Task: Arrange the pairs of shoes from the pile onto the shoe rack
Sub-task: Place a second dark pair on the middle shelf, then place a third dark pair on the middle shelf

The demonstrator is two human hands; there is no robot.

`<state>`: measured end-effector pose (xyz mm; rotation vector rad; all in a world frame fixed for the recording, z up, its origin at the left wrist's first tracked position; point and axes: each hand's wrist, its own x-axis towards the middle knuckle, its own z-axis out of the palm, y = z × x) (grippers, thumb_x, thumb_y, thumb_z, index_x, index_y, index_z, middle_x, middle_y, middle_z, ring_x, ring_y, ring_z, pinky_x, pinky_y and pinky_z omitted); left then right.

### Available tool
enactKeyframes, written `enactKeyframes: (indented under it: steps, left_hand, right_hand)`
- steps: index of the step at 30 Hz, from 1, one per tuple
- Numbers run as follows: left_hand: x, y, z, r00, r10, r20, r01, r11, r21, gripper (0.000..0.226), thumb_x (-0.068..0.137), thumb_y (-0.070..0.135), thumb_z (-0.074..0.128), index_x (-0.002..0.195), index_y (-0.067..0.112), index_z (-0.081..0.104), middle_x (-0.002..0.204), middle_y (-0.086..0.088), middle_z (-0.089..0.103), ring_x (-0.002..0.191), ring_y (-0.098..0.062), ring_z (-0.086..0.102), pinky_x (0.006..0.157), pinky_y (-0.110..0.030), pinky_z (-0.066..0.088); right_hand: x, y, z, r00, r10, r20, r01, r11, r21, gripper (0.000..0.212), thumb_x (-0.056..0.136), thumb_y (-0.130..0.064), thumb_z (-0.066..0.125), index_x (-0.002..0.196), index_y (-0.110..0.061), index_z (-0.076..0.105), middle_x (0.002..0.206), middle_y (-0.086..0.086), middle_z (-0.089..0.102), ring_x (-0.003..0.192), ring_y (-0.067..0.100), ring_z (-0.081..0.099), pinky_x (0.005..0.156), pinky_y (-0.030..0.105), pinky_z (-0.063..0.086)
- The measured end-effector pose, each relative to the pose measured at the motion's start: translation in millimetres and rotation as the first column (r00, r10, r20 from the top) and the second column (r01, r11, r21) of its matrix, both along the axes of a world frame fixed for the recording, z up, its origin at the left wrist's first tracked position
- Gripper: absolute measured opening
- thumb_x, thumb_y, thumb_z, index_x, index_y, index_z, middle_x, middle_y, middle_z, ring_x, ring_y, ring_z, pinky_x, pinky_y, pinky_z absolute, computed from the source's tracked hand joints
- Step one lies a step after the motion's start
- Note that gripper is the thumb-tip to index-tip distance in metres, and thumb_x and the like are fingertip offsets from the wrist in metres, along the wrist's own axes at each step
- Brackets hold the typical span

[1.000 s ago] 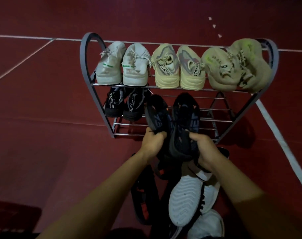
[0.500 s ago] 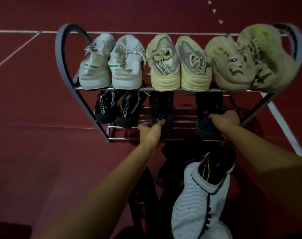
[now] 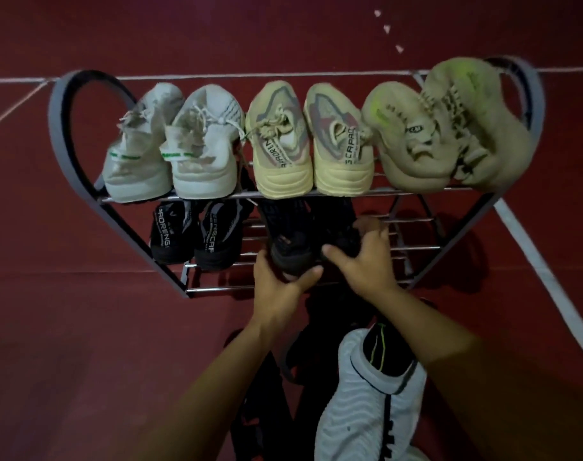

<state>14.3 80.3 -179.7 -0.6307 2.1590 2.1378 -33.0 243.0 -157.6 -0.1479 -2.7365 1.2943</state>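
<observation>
Dark red floor [image 3: 67, 327] with white lines fills the head view; low light, some blur at the edges.

Shoe rack [image 3: 55, 128]: grey curved end frames, two shelves of metal bars, standing on the floor ahead of the person.

Top shelf, left to right, heels toward the camera:
- white pair [image 3: 170, 151] with green heel tabs, shoes side by side and touching;
- cream pair [image 3: 313, 144] with printed heel straps, side by side;
- tan pair [image 3: 449, 128] with yellow-green marks, tilted and leaning against the right end frame.

Lower shelf:
- black pair [image 3: 197, 234] with white lettering at the left end, heels outward;
- second black pair [image 3: 303, 234] just right of it, under the cream pair, the two shoes close together with heels at the front bars.

Left hand [image 3: 280, 287]: fingers and thumb wrapped around the heel of the left shoe of the second black pair, thumb across the back of it.

Right hand [image 3: 366, 261]: fingers curled over the heel of the right shoe of that pair, thumb pointing left toward the other hand. Both forearms reach in from the bottom of the frame.

Pile [image 3: 316, 344] on the floor between the forearms, just in front of the rack: dark shoes, hard to separate in the shadow, and a white shoe [image 3: 366, 410] lying sole up with a black shoe tucked against its upper end.

Three small pale scraps [image 3: 387, 28] lie on the floor beyond the rack, upper right.
</observation>
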Motion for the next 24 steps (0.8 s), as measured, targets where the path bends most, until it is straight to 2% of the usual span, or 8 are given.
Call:
enactKeyframes:
  steps: [4,8,12,14,16,18,21,24]
  left_hand:
    - [-18.1,-15.4,2.9,0.99,0.134,-0.036,-0.138,0.983,-0.123,0.065,0.068,0.02,0.093,0.118,0.01,0.054,0.108,-0.003,0.074,0.101,-0.021,0.073,0.091,-0.041,0.06]
    - [-16.3,-28.4,-0.1,0.986,0.162,-0.025,-0.164,0.955,-0.249,0.054,0.068,0.031,0.091,0.11,0.012,0.063,0.096,0.003,0.075,0.091,-0.013,0.074,0.089,-0.039,0.062]
    - [21.7,-15.1,-21.4,0.996,0.071,-0.049,-0.085,0.906,-0.415,0.022,0.088,0.016,0.075,0.107,0.013,0.064,0.102,-0.001,0.073,0.096,-0.017,0.071,0.093,-0.038,0.058]
    - [44.9,-2.5,-48.4,0.993,-0.047,0.105,0.091,0.878,-0.47,0.037,0.088,0.024,0.076,0.119,0.01,0.06,0.118,-0.009,0.071,0.112,-0.026,0.068,0.1,-0.04,0.054]
    - [68.0,12.3,-72.4,0.915,-0.181,0.362,0.332,0.846,-0.417,0.075,0.084,0.044,0.079,0.138,0.003,0.048,0.138,-0.015,0.06,0.128,-0.031,0.059,0.105,-0.042,0.05]
    - [81.1,21.8,-89.9,0.842,-0.237,0.484,0.468,0.769,-0.437,0.095,0.078,0.059,0.078,0.146,0.004,0.042,0.147,-0.016,0.052,0.135,-0.033,0.052,0.108,-0.045,0.048]
    - [83.5,22.3,-90.5,0.754,-0.267,0.6,0.615,0.608,-0.502,0.101,0.077,0.061,0.078,0.152,0.006,0.039,0.152,-0.016,0.046,0.141,-0.034,0.044,0.113,-0.043,0.044]
    - [86.3,14.8,-85.4,0.681,-0.362,0.637,0.685,0.623,-0.378,0.07,0.08,0.046,0.082,0.134,0.006,0.062,0.132,-0.013,0.067,0.116,-0.026,0.065,0.092,-0.034,0.056]
  right_hand:
    - [-3.5,3.5,5.0,0.997,0.058,0.042,-0.063,0.99,0.123,0.089,0.062,-0.057,0.084,0.131,-0.016,0.046,0.135,0.011,0.043,0.125,0.029,0.049,0.105,0.034,0.042]
    - [-1.6,15.7,0.5,0.995,0.023,0.098,-0.031,0.997,0.071,0.105,0.063,-0.057,0.085,0.143,-0.007,0.04,0.144,0.011,0.048,0.13,0.029,0.05,0.103,0.038,0.048]
    - [3.2,26.2,6.9,0.988,0.118,0.104,-0.124,0.991,0.057,0.063,0.079,-0.031,0.081,0.132,-0.014,0.051,0.131,0.005,0.056,0.111,0.022,0.061,0.088,0.028,0.05]
    - [6.6,28.4,14.1,0.988,0.15,0.038,-0.154,0.976,0.153,0.053,0.08,-0.026,0.078,0.125,-0.014,0.053,0.125,0.006,0.055,0.112,0.022,0.058,0.093,0.032,0.049]
    - [15.6,29.6,22.5,0.985,0.172,-0.006,-0.167,0.963,0.213,0.049,0.081,-0.023,0.075,0.123,-0.012,0.053,0.122,0.007,0.054,0.109,0.019,0.055,0.089,0.026,0.043]
    - [23.6,32.7,30.5,0.974,0.226,-0.035,-0.21,0.944,0.255,0.046,0.082,-0.021,0.072,0.123,-0.011,0.053,0.12,0.008,0.054,0.107,0.019,0.054,0.085,0.024,0.039]
    - [33.0,43.3,44.6,0.949,0.314,0.038,-0.309,0.896,0.319,0.044,0.084,-0.021,0.069,0.124,-0.011,0.053,0.122,0.01,0.055,0.111,0.023,0.056,0.086,0.026,0.04]
    - [48.3,53.8,52.3,0.951,0.24,0.196,-0.295,0.897,0.33,0.038,0.085,-0.024,0.069,0.12,-0.011,0.058,0.122,0.009,0.058,0.109,0.026,0.057,0.09,0.033,0.047]
